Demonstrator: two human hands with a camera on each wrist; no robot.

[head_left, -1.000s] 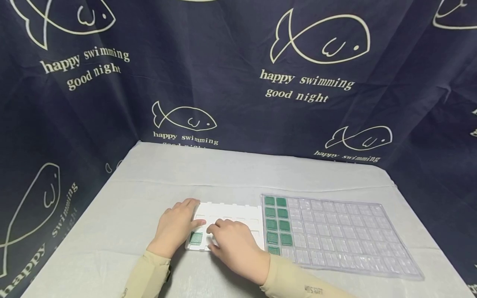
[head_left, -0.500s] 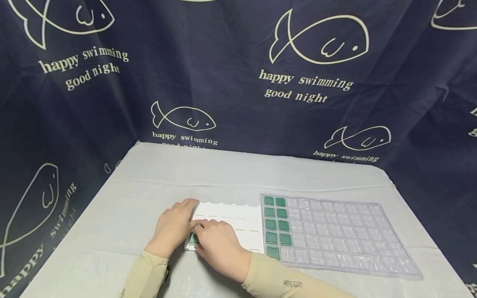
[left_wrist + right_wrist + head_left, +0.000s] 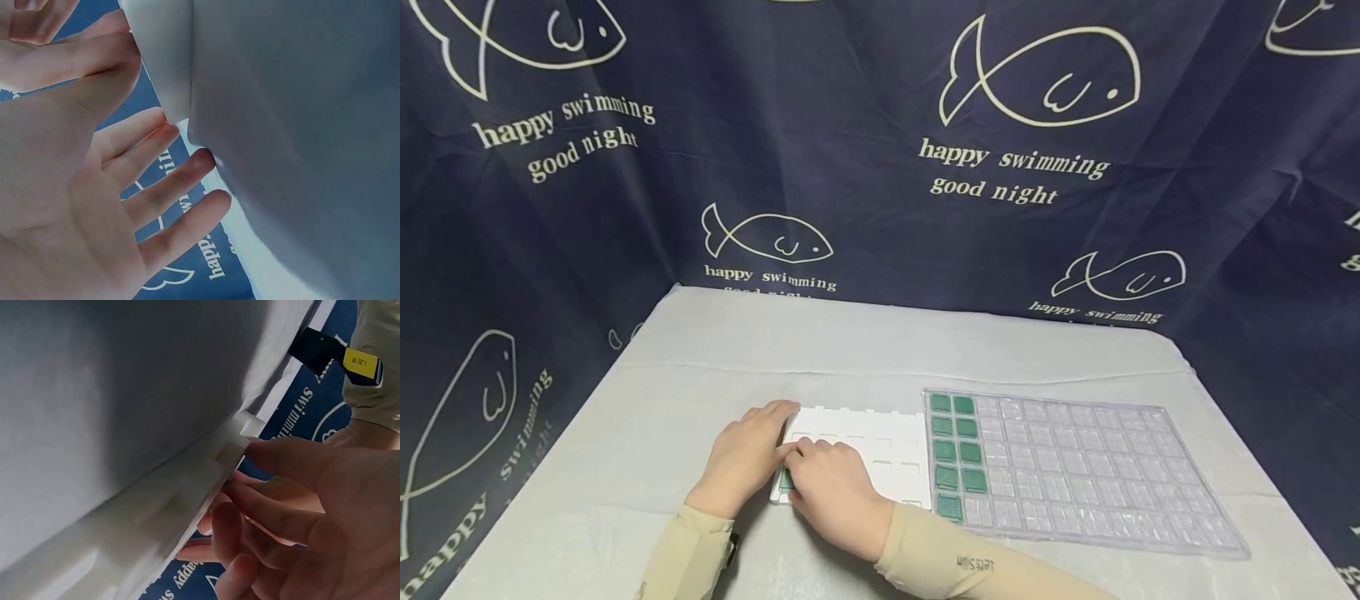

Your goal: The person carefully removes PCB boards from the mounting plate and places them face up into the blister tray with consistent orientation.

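A small green square chip (image 3: 786,479) sits at the near left corner of a white slotted tray (image 3: 857,422). My right hand (image 3: 838,493) bends over it, thumb and index finger at its sides, covering much of it. In the right wrist view the thumb meets the tray's edge (image 3: 181,500) while other fingers curl; the chip itself is out of sight there. My left hand (image 3: 741,460) rests along the tray's left edge, its thumb close to the right fingertips. The left wrist view has its fingers (image 3: 178,184) mostly straight.
Touching the white tray's right side is a clear compartment tray (image 3: 1097,467). Its two left columns hold several green chips (image 3: 945,451). A pale cloth covers the table (image 3: 865,342), and a dark blue fish-print curtain (image 3: 880,150) hangs behind.
My right hand has moved left across the white tray onto the green chip and now partly hides it. The left hand stays at the tray's left edge.
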